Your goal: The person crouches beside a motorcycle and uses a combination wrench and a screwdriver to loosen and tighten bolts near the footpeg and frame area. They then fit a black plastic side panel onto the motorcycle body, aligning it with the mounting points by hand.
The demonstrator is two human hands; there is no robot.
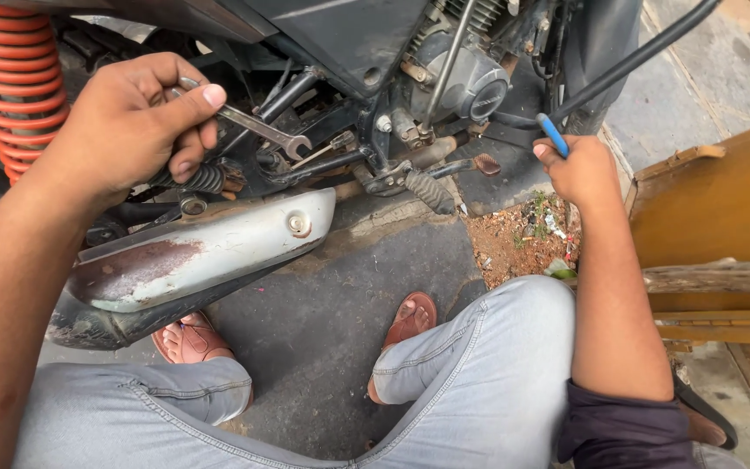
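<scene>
Outdoors, dark pavement point(332, 321), left hand point(123, 130) fingers gripping spanner point(253, 122), right hand point(579, 169) clasping blue-handled tool point(553, 135), motorcycle point(375, 52)

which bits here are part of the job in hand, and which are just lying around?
In hand:
- left hand grips an open-ended spanner
- right hand holds a blue-handled tool
- motorcycle engine and footpeg area near the spanner head

Lying about:
- litter on the soil patch
- yellow wooden frame
- red shock spring
- exhaust silencer, untouched
</scene>
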